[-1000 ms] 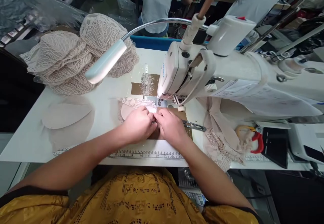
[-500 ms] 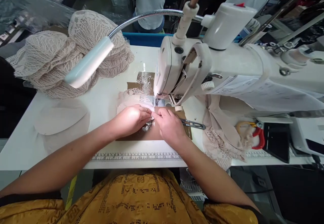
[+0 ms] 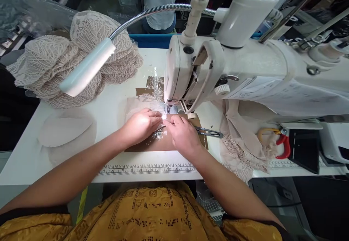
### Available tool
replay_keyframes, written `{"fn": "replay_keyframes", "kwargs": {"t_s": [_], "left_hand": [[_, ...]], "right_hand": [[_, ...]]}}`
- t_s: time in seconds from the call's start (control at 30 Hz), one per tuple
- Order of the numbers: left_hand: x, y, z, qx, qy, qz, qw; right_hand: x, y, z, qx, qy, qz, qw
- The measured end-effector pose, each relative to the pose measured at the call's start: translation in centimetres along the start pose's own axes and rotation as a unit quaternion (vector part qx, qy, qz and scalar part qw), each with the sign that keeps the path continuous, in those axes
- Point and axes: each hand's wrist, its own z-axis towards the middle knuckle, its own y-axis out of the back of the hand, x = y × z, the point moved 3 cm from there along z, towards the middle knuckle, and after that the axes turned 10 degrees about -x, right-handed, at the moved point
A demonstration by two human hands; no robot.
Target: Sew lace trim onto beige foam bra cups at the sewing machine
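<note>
Under the needle area of a white sewing machine [image 3: 188, 70] lies a pale beige lace piece [image 3: 139, 103]. My left hand [image 3: 143, 124] has its fingers closed on the near edge of this lace piece, just in front of the presser foot. Beside it, my right hand [image 3: 182, 133] pinches the same edge, its thumb and fingertips almost touching the left ones. A dark metal tool with a slotted handle [image 3: 211, 132] sticks out to the right from beneath my right hand; whether that hand grips it I cannot tell. Brown taped board [image 3: 147, 146] lies under both hands.
Stacked lace cups [image 3: 109, 55] stand at the back left, under a lamp [image 3: 87, 68] on a bendy neck. Smooth beige pieces [image 3: 65, 132] lie left. To the right are gathered lace [image 3: 237, 150], red-handled cutters [image 3: 285, 146] and a dark tray [image 3: 304, 150]. A ruler strip [image 3: 152, 169] edges the table.
Both hands stay nearly in place at the needle, with the left fingers shifted slightly upward along the lace. The whole view has tilted a little.
</note>
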Motion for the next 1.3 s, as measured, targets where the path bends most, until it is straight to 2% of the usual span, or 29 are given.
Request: {"fn": "replay_keyframes", "kwargs": {"t_s": [0.13, 0.3, 0.43, 0.73, 0.93, 1.3], "left_hand": [[0.5, -1.8, -0.2, 0.006, -0.056, 0.062, 0.996], [1.3, -2.0, 0.7, -0.013, -0.072, 0.048, 0.996], [1.7, -2.4, 1.1, -0.005, -0.088, 0.054, 0.995], [2.4, -2.8, 1.0, -0.027, -0.087, 0.049, 0.995], [2.5, -2.9, 1.4, -0.032, -0.054, 0.038, 0.997], [2.3, -2.5, 1.2, -0.015, 0.047, 0.171, 0.984]], "right_hand": [[-0.1, -0.1, 0.0, -0.012, -0.008, -0.008, 1.0], [-0.4, -0.1, 0.3, -0.028, -0.02, -0.008, 0.999], [-0.6, -0.4, 0.5, -0.024, -0.028, -0.011, 0.999], [-0.6, -0.6, 0.4, -0.03, -0.031, -0.025, 0.999], [-0.7, -0.7, 0.4, -0.029, -0.029, -0.025, 0.999], [-0.9, -1.0, 0.1, -0.071, -0.031, -0.005, 0.997]]}}
